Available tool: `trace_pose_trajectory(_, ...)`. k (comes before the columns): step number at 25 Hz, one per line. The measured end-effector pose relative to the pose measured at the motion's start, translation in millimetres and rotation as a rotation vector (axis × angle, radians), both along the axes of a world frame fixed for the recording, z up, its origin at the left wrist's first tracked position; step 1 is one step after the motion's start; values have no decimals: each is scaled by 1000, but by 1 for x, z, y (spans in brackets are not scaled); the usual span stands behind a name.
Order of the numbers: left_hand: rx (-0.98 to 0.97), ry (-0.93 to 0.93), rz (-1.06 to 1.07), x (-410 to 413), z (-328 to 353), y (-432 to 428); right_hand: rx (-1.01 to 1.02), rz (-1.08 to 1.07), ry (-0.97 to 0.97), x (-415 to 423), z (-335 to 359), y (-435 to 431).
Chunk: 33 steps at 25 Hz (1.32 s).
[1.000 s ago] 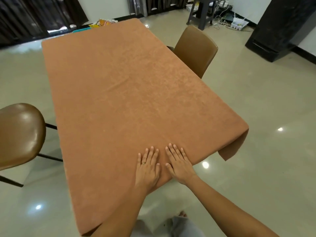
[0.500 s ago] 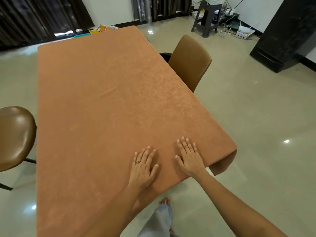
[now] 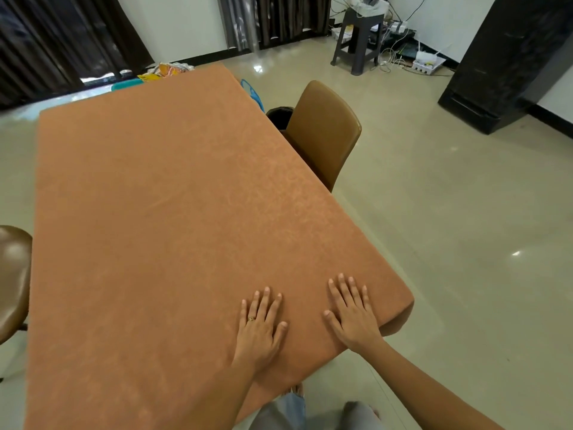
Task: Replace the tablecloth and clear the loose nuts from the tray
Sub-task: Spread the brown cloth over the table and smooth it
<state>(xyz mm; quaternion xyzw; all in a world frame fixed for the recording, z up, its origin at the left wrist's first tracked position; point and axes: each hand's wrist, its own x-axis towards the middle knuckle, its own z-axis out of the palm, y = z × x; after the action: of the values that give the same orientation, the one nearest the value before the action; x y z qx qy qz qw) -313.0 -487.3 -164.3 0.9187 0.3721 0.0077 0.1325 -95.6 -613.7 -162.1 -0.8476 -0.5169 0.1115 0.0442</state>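
Observation:
An orange-brown tablecloth (image 3: pixel 173 212) covers the whole table and lies smooth, its corner hanging down at the near right. My left hand (image 3: pixel 259 325), with a ring on it, lies flat on the cloth near the front edge, fingers straight and spread. My right hand (image 3: pixel 352 310) presses flat on the cloth a little to the right, close to the near right corner. Neither hand holds anything. No tray or nuts are in view.
A brown chair (image 3: pixel 324 135) is pushed in at the table's right side, another brown chair (image 3: pixel 12 280) stands at the left. Colourful items (image 3: pixel 167 69) lie on the floor behind the far end. A dark stool (image 3: pixel 356 38) with cables and a black cabinet (image 3: pixel 508 60) stand at the back right.
My hands have slid apart on the cloth, the right one moving toward the near right corner. The camera has shifted, so the table sits further left in view.

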Motion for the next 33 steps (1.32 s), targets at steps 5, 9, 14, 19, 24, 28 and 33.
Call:
trace_pose_trajectory(5,3,-52,-27,65,7,-9,9,209,5,20,6,21)
trace_pose_trajectory(9,-75,-39,194,120,4,-25,11,305,56,48,5,21)
trace_pose_trajectory(14,-10,7,449,149,-5,-44,-1,428,87,124,3,-9)
trace_pose_trajectory(19,49,27,505,158,-2,-48,-19,650,147,171,8,-15)
trace_pose_trajectory(24,6,-76,617,210,8,-57,-4,809,185,191,14,36)
trace_pose_trajectory(28,-21,-91,589,260,9,-55,-34,827,129,204,14,95)
trace_pose_trajectory(33,-60,-55,643,252,-4,-65,-72,883,122,214,2,91)
